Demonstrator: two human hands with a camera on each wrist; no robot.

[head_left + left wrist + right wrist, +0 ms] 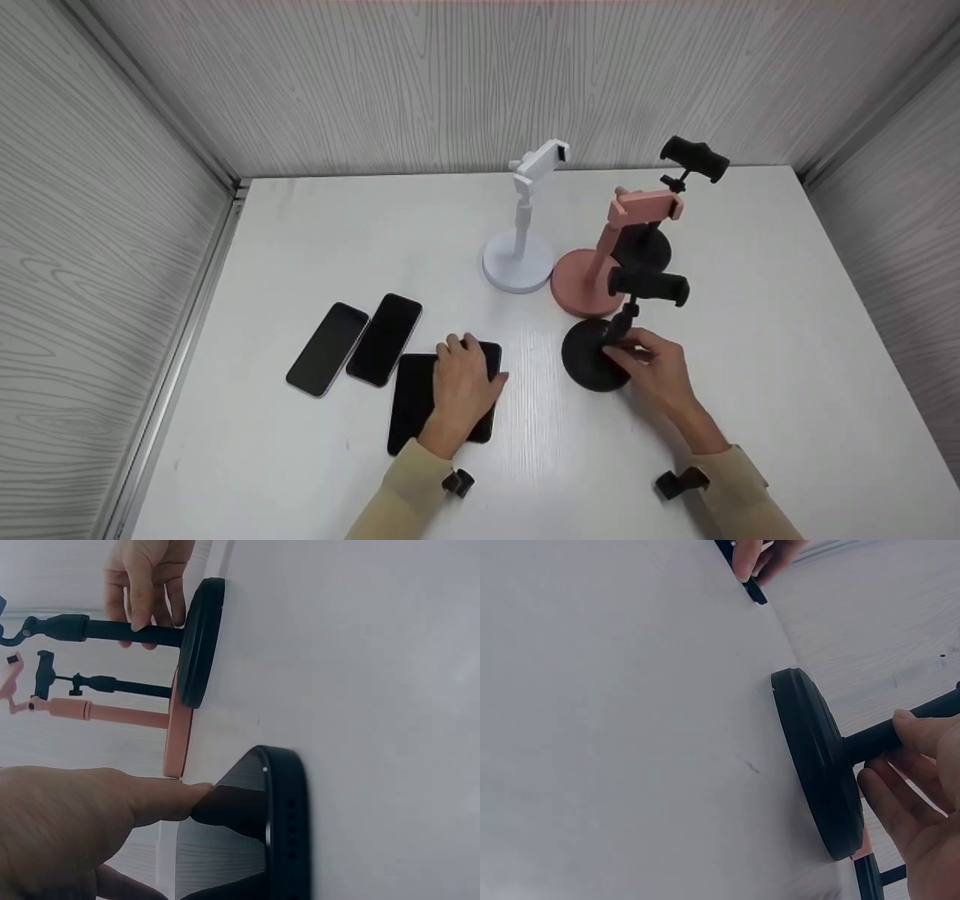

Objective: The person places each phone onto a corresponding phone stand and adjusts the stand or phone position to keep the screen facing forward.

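My left hand (463,375) holds the right one of two black phones (484,427) lying side by side at the front. Its thumb lies along the phone's right edge, with the fingers bent over the upper part; the palm hides much of the phone. At the right, my right hand (660,371) pinches the lower pole of a black phone stand (596,356) between thumb and fingers. That stand's round base (810,765) is on the table, and its clamp (649,285) is at the top. In the left wrist view, the held phone's end (289,817) looms close.
Two more phones, one at the far left (328,350) and one beside it (385,340), lie flat. Behind my hands stand a white phone stand (517,262), a pink one (581,285) and another black one (652,251). Grey panels (420,82) wall the table.
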